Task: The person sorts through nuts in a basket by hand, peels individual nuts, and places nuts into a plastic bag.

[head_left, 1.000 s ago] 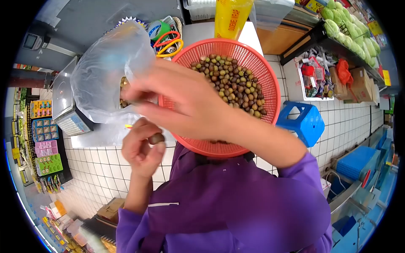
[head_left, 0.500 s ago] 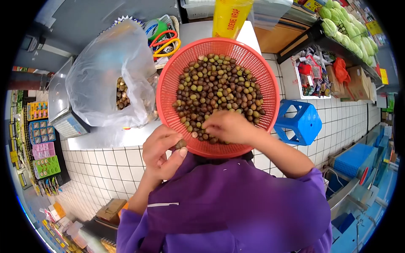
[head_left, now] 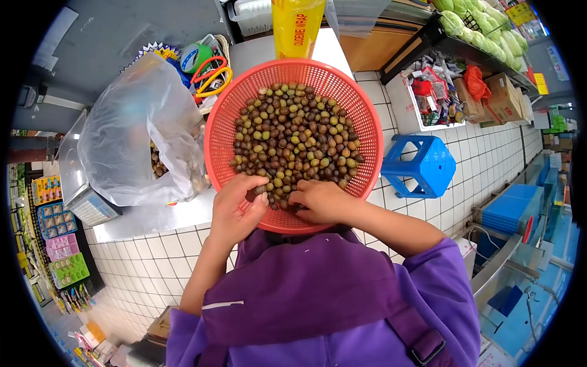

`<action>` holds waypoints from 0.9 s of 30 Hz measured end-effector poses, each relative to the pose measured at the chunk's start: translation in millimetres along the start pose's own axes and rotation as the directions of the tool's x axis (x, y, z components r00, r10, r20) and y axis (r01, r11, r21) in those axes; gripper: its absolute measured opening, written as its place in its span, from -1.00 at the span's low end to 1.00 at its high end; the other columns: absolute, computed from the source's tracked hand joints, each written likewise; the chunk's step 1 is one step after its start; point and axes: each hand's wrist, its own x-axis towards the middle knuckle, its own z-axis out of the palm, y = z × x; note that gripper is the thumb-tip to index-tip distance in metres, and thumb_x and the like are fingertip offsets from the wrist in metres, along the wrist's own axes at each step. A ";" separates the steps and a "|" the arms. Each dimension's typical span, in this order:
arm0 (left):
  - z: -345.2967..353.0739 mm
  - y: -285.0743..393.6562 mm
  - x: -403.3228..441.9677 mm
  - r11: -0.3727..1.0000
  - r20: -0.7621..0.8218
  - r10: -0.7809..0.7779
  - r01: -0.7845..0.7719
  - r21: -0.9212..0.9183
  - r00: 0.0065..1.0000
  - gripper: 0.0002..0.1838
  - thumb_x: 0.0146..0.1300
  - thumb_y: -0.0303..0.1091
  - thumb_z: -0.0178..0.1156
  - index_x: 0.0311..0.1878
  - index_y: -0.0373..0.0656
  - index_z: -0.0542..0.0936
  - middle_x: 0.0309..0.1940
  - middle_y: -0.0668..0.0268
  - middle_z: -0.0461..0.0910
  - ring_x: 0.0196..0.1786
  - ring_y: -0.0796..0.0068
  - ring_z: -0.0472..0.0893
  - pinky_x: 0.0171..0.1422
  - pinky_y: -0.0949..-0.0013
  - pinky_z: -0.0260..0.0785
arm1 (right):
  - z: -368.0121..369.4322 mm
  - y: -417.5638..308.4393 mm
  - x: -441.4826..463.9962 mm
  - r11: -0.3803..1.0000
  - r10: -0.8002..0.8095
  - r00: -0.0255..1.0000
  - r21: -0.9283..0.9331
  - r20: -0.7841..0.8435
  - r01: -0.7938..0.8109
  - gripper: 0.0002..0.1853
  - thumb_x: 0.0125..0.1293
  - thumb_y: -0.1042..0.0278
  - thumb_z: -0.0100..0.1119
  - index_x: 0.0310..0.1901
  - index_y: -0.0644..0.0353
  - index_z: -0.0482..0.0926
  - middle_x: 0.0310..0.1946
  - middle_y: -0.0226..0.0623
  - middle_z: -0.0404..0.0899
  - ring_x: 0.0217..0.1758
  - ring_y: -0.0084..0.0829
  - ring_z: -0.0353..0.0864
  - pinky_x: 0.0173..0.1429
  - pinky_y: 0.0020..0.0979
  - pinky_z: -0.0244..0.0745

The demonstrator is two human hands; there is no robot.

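Observation:
A red plastic colander (head_left: 370, 153) holds a heap of small round brown and green fruits (head_left: 293, 128). My left hand (head_left: 237, 207) is at the colander's near left rim, with a brown fruit (head_left: 260, 189) pinched between thumb and fingers. My right hand (head_left: 321, 202) reaches into the near part of the heap, fingers bent down among the fruits; what its fingertips hold, if anything, is hidden. Left of the colander, a clear plastic bag (head_left: 116, 140) lies open with more fruits (head_left: 158, 162) inside.
A scale (head_left: 88, 205) stands left of the bag. Scissors with red and yellow handles (head_left: 214, 79), green tape (head_left: 194, 58) and a yellow wrap roll (head_left: 298, 30) are behind. On the right are a blue stool (head_left: 428, 165), a white box (head_left: 406, 104) and cabbages (head_left: 483, 30).
My right hand came from near the bag down into the heap. My left hand moved right to the colander's rim, still pinching a fruit. The camera view has shifted slightly.

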 end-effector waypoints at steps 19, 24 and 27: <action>11.3 -23.0 -16.2 0.687 0.055 -0.465 0.399 -0.607 0.884 -0.80 0.17 -0.54 0.10 -0.11 -0.29 0.45 -0.31 0.32 0.49 -0.39 0.66 0.49 -0.30 0.54 0.37 | -14.2 50.8 96.6 0.917 -0.100 0.939 -0.397 -0.331 -0.042 -0.79 -0.01 0.41 0.20 -0.29 0.25 0.53 -0.29 -0.27 0.48 -0.19 -0.32 0.51 -0.07 -0.37 0.43; 8.1 -27.8 -14.8 0.505 0.154 -0.436 0.382 -0.774 0.887 -0.68 0.17 -0.51 0.13 0.02 -0.20 0.44 -0.41 0.45 0.35 -0.42 0.69 0.37 -0.29 0.57 0.30 | -40.1 6.0 44.4 0.780 0.141 0.938 0.620 -0.316 0.092 -0.81 0.10 0.39 0.28 -0.27 0.23 0.52 -0.39 -0.36 0.50 -0.39 -0.58 0.50 -0.28 -0.51 0.43; 10.7 8.6 -4.2 0.852 0.102 -0.337 0.349 -0.391 0.936 -0.63 0.13 -0.50 0.19 0.04 -0.15 0.47 -0.48 0.48 0.26 -0.46 0.67 0.30 -0.34 0.58 0.24 | -45.1 -16.7 22.6 0.311 0.166 0.972 0.944 -0.169 0.111 -0.81 0.20 0.40 0.22 -0.19 0.24 0.50 -0.31 -0.45 0.54 -0.31 -0.67 0.50 -0.21 -0.56 0.45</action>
